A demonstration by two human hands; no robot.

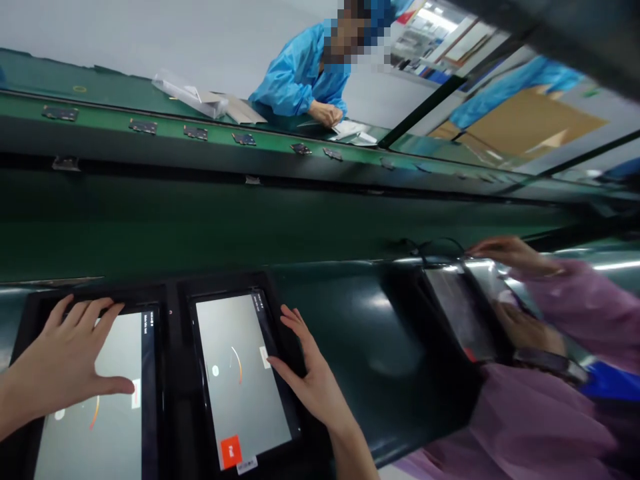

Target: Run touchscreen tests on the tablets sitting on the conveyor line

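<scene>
Two lit tablets lie side by side in black trays on the green bench. Over the left tablet [120,433] my left hand [70,357] is spread, its thumb at a small white box on the screen and its fingertips by the upper edge. My right hand [315,380] touches the right tablet [240,373] with its thumb at a similar white box, fingers apart beside the screen's right edge. Both screens show a curved orange line, and the right one has a red square at its bottom. Neither hand grips anything.
At the right, a person's hands [507,253] in pink sleeves work at another tablet [460,313] with cables. Small circuit boards [143,126] line a raised green ledge [215,137]. Behind it sits a person in blue [300,73], near clear plastic packaging [185,93].
</scene>
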